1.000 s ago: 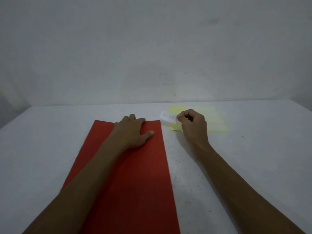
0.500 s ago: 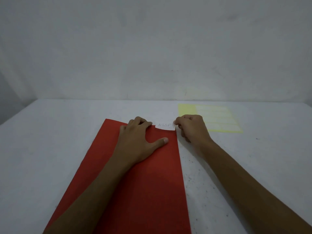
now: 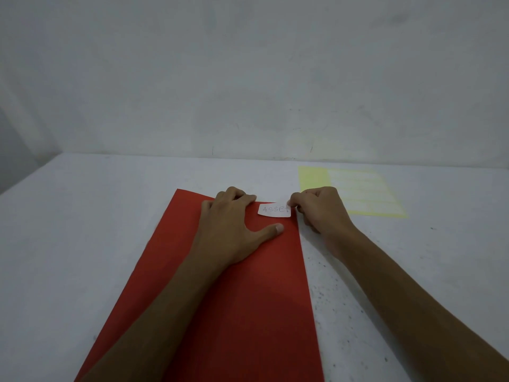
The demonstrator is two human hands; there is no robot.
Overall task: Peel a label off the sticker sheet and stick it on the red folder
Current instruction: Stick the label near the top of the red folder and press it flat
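The red folder lies lengthwise on the white table, running from the bottom edge to the middle. My left hand rests flat on its upper part, fingers apart, thumb stretched right. A white label with handwritten "asset" sits over the folder's top right corner, between the two hands. My right hand pinches the label's right end with thumb and forefinger. The yellow sticker sheet lies flat behind my right hand, partly hidden by it.
The white table ends at a grey wall just behind the folder and sheet. Its left edge falls away at the far left. Dark specks dot the surface right of the folder.
My right hand carried the label leftward from the sticker sheet to the folder's top right corner. My left hand stayed flat on the folder; the view shifted slightly.
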